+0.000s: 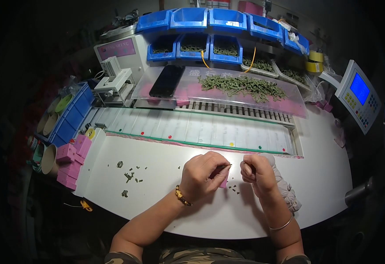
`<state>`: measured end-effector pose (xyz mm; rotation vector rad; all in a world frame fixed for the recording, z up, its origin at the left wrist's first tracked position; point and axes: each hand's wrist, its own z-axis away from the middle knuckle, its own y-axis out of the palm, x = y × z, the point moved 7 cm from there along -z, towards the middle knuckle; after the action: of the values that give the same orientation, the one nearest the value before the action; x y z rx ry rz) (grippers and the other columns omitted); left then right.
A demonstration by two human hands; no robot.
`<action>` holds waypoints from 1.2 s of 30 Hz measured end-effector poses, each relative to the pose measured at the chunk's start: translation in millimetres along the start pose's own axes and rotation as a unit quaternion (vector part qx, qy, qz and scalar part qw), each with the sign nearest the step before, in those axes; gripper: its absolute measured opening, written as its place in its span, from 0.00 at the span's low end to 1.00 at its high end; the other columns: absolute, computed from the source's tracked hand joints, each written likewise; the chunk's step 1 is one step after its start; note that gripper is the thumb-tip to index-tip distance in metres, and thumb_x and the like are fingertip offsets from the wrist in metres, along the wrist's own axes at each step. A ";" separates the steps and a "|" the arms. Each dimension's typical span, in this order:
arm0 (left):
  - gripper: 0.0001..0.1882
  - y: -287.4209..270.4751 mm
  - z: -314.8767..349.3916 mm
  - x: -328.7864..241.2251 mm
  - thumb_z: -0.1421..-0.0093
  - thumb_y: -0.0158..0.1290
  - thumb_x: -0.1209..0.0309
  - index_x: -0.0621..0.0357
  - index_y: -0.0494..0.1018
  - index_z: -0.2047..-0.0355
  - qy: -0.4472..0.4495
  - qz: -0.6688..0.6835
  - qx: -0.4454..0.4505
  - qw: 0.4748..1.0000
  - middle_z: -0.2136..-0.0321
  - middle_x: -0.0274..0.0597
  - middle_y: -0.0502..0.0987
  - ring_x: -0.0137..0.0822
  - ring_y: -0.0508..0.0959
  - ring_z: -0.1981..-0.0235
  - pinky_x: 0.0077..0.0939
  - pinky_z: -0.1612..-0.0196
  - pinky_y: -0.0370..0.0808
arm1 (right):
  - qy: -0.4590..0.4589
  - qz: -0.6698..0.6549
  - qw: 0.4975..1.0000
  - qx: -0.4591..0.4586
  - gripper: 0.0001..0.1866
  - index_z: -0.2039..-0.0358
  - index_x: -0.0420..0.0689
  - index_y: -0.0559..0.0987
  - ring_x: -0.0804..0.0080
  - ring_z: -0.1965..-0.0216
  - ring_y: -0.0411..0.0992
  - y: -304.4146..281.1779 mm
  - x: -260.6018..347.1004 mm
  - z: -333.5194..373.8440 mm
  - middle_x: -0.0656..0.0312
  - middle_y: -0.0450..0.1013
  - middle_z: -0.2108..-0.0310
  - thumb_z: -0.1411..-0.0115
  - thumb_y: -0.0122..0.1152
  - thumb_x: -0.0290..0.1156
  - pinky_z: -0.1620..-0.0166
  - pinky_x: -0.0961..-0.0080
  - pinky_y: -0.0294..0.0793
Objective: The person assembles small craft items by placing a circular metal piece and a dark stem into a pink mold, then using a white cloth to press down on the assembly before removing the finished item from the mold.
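head view: inside the worktop (157, 187)'s near edge, left hand (205, 173) pinches a green sliver (230, 165), best held lightly; right hand (257, 171) curls, any contents hidden from here.

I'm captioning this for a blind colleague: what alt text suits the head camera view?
A person's left hand pinches what looks like a small green piece near their curled right hand, above a white worktable dotted with dark green scraps. Behind them are a pile of twisted green strands on a clear panel, a black phone and blue bins.
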<state>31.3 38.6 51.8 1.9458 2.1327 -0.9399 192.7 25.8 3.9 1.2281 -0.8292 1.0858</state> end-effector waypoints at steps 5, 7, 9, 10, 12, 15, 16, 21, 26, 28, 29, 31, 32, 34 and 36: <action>0.09 5.8 2.2 13.3 0.50 0.61 0.82 0.63 0.75 0.68 -0.078 0.061 0.030 0.995 0.73 0.42 0.77 0.31 0.79 0.77 0.22 0.75 0.75 | -0.145 0.184 0.970 -0.064 0.20 0.86 0.45 0.69 0.88 0.83 0.55 5.8 18.1 5.7 0.75 0.63 0.86 0.38 0.61 0.32 0.78 0.85 0.53; 0.07 6.9 3.5 15.9 0.48 0.60 0.78 0.62 0.74 0.69 -0.095 0.068 0.026 0.993 0.74 0.41 0.76 0.36 0.78 0.78 0.25 0.76 0.75 | -0.269 0.244 0.929 -0.068 0.10 0.77 0.42 0.75 0.89 0.82 0.61 20.7 34.3 14.7 0.73 0.68 0.82 0.41 0.66 0.28 0.78 0.87 0.57; 0.07 8.9 7.6 19.8 0.49 0.59 0.78 0.62 0.75 0.68 -0.118 0.082 0.029 0.989 0.73 0.41 0.76 0.36 0.78 0.78 0.26 0.75 0.76 | -0.267 0.297 0.915 -0.051 0.06 0.70 0.41 0.78 0.83 0.79 0.67 25.0 35.7 14.7 0.67 0.73 0.75 0.45 0.67 0.23 0.76 0.85 0.64; 0.08 9.8 9.6 22.9 0.49 0.58 0.79 0.62 0.75 0.68 -0.141 0.096 0.032 0.985 0.73 0.42 0.75 0.37 0.78 0.78 0.26 0.75 0.76 | -0.331 0.353 0.874 -0.045 0.06 0.67 0.42 0.78 0.79 0.76 0.68 34.4 42.4 18.2 0.65 0.74 0.72 0.46 0.67 0.23 0.74 0.83 0.67; 0.08 7.6 8.1 21.7 0.50 0.57 0.79 0.62 0.75 0.68 -0.127 0.074 0.032 0.989 0.73 0.42 0.75 0.37 0.78 0.78 0.26 0.74 0.76 | -0.371 0.419 0.828 -0.033 0.11 0.63 0.43 0.79 0.69 0.71 0.72 43.1 43.2 23.0 0.59 0.74 0.65 0.49 0.66 0.22 0.69 0.77 0.73; 0.09 6.8 6.6 19.2 0.52 0.56 0.79 0.62 0.74 0.68 -0.111 0.045 0.034 0.992 0.73 0.42 0.75 0.38 0.78 0.78 0.27 0.74 0.76 | -0.387 0.436 0.811 -0.044 0.12 0.63 0.43 0.79 0.69 0.71 0.73 44.9 42.0 24.1 0.59 0.74 0.65 0.49 0.66 0.21 0.69 0.76 0.74; 0.09 7.1 6.4 18.6 0.52 0.56 0.79 0.62 0.74 0.68 -0.110 0.038 0.037 0.993 0.74 0.42 0.74 0.38 0.78 0.78 0.28 0.74 0.76 | -0.387 0.436 0.811 -0.044 0.12 0.63 0.43 0.79 0.69 0.71 0.73 44.6 41.5 23.9 0.59 0.74 0.65 0.49 0.66 0.21 0.69 0.76 0.74; 0.10 7.4 7.0 16.4 0.52 0.56 0.79 0.61 0.74 0.67 -0.099 0.008 0.049 0.994 0.74 0.42 0.74 0.38 0.78 0.78 0.28 0.74 0.75 | -0.378 0.434 0.817 -0.041 0.11 0.64 0.43 0.78 0.69 0.71 0.75 41.5 38.4 22.2 0.59 0.73 0.65 0.49 0.64 0.18 0.71 0.77 0.73; 0.11 4.1 5.5 15.5 0.51 0.57 0.79 0.61 0.74 0.65 -0.124 0.021 0.034 0.992 0.71 0.43 0.74 0.38 0.79 0.76 0.28 0.72 0.76 | -0.377 0.397 0.836 -0.046 0.10 0.65 0.43 0.77 0.74 0.72 0.73 35.8 34.7 18.8 0.61 0.73 0.66 0.49 0.61 0.18 0.74 0.81 0.68; 0.11 2.0 5.2 17.9 0.49 0.57 0.79 0.61 0.74 0.63 -0.157 0.052 0.013 0.986 0.69 0.43 0.75 0.38 0.79 0.73 0.27 0.70 0.77 | -0.376 0.376 0.846 -0.046 0.10 0.65 0.43 0.77 0.76 0.73 0.72 32.5 33.6 18.3 0.61 0.73 0.66 0.48 0.60 0.18 0.75 0.83 0.66; 0.11 2.5 5.4 18.6 0.49 0.57 0.79 0.61 0.74 0.63 -0.157 0.053 0.013 0.986 0.69 0.43 0.75 0.38 0.79 0.73 0.27 0.70 0.77 | -0.365 0.354 0.859 -0.050 0.10 0.65 0.43 0.77 0.79 0.73 0.71 29.7 32.8 17.1 0.63 0.72 0.66 0.48 0.61 0.18 0.74 0.84 0.65; 0.10 2.4 6.4 22.7 0.47 0.59 0.80 0.62 0.75 0.64 -0.168 0.067 0.005 0.983 0.69 0.40 0.75 0.29 0.78 0.72 0.21 0.69 0.76 | -0.355 0.332 0.872 -0.052 0.10 0.65 0.43 0.76 0.81 0.73 0.70 27.0 32.0 15.4 0.64 0.72 0.66 0.48 0.61 0.18 0.74 0.85 0.65; 0.10 2.0 6.5 22.7 0.47 0.59 0.80 0.62 0.75 0.64 -0.168 0.067 0.005 0.983 0.69 0.40 0.75 0.29 0.78 0.72 0.21 0.69 0.76 | -0.344 0.320 0.881 -0.054 0.09 0.65 0.43 0.76 0.82 0.72 0.70 25.2 30.8 14.4 0.64 0.72 0.65 0.47 0.61 0.18 0.74 0.86 0.65; 0.09 4.6 7.4 24.1 0.46 0.58 0.80 0.63 0.75 0.64 -0.188 0.095 0.023 0.977 0.70 0.40 0.76 0.27 0.78 0.72 0.19 0.68 0.76 | -0.333 0.308 0.889 -0.056 0.09 0.65 0.43 0.76 0.83 0.71 0.70 23.2 30.2 13.5 0.65 0.72 0.65 0.47 0.60 0.18 0.73 0.86 0.65; 0.07 5.8 8.5 25.6 0.45 0.58 0.79 0.63 0.75 0.65 -0.205 0.112 0.033 0.972 0.70 0.41 0.76 0.30 0.78 0.73 0.21 0.69 0.76 | -0.300 0.270 0.913 -0.053 0.08 0.64 0.42 0.76 0.84 0.70 0.69 19.8 26.8 10.1 0.66 0.72 0.65 0.45 0.60 0.18 0.72 0.87 0.66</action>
<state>29.6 56.4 30.9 1.7773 1.6399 -1.2478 182.6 20.8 36.9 1.2892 -1.7584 1.0737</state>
